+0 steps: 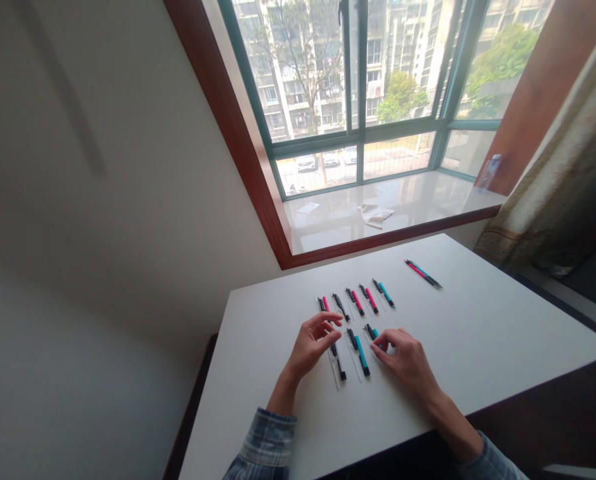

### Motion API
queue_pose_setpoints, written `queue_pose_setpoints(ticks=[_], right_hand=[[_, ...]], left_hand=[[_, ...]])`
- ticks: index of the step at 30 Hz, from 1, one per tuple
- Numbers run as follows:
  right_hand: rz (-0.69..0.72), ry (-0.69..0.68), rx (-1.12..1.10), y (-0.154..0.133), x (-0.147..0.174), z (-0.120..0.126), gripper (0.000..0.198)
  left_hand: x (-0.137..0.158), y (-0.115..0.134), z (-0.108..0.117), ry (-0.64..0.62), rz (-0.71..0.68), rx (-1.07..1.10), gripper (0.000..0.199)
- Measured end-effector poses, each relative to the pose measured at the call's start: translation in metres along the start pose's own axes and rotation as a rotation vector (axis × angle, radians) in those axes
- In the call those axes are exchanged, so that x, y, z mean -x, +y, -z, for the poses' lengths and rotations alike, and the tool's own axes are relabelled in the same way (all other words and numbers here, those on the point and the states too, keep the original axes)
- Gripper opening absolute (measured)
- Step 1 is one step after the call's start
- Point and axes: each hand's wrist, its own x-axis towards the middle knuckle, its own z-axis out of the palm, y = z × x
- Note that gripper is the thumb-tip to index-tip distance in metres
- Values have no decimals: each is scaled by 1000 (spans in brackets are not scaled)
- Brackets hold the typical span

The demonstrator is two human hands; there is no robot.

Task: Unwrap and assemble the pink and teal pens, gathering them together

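My left hand (311,343) hovers over the left end of the pen parts, its thumb and fingers apart and nothing between them. Below it lies a black pen part set (339,363), partly covered by the fingers. My right hand (403,357) has thumb and fingertips pinched together beside a teal pen barrel (375,333) and a black pen part (369,329). Whatever the pinch holds is hidden. Between my hands lies a teal barrel with a black end (362,355), next to a black part (353,339) and a thin clear tube.
A back row on the white table (478,313) holds more sets, including a pink barrel (371,300) and a teal barrel (387,294). Two whole pens (423,273) lie together farther right. A cloth (375,215) rests on the window sill; a curtain (553,147) hangs right.
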Motion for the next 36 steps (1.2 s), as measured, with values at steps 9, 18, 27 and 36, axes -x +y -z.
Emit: queue_pose_setpoints(ticks=[9, 18, 27, 36], right_hand=[[19, 9, -10, 1, 1, 5, 19], [56, 220, 108, 30, -82, 60, 27], [-78, 375, 423, 132, -133, 49, 42], [-237, 420, 494, 145, -127, 51, 40]], left_hand=[[-1, -3, 1, 46, 2, 67, 26], [-1, -6, 4, 165, -12, 65, 34], [-4, -1, 4, 173, -12, 25, 34], [-6, -2, 3, 166, -20, 28, 35]])
